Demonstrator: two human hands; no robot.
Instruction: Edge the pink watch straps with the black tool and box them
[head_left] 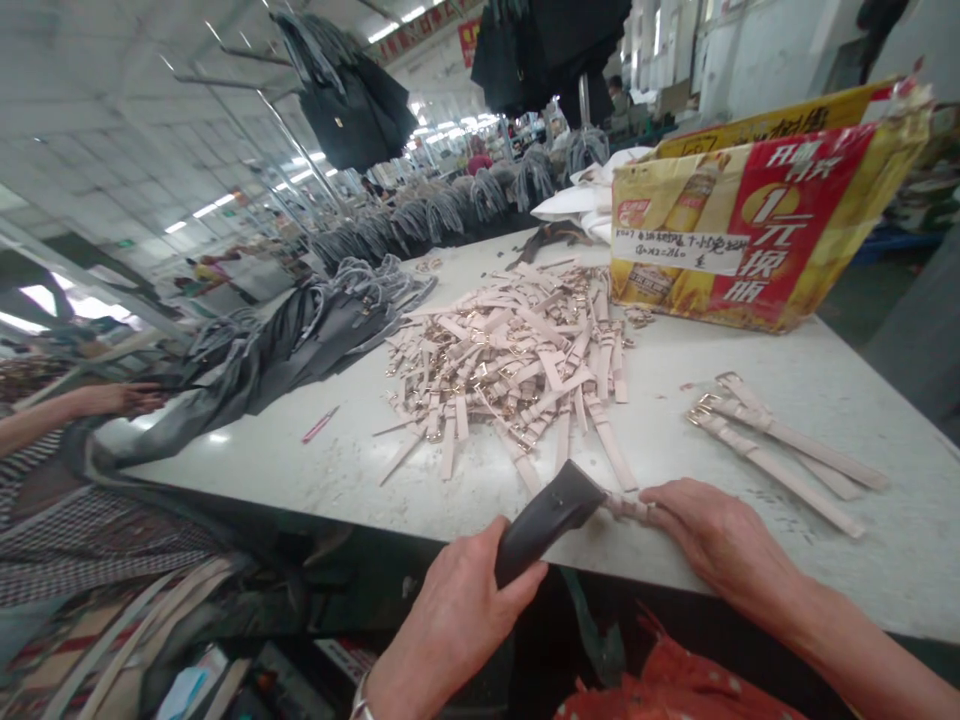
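My left hand [466, 598] is wrapped round a black handheld tool [551, 522] with a broad, flat end; its exact kind I cannot make out. The tool's far end meets or nearly meets a beige buckle strap [626, 506] at the table's front edge. Fingers of my right hand [724, 535] pinch that strap at its right end, and part of it is hidden under them. Just beyond lies a heap of similar beige straps [517, 345] with gold buckles. Several more loose straps [784, 450] rest to the right of my right hand.
A yellow and red cardboard box [810, 215] stands at the table's back right. Dark grey bag pieces [300, 340] cover the left side, near a co-worker's hand [124, 398]. A small pink-handled tool [321, 425] lies on the white table [262, 460].
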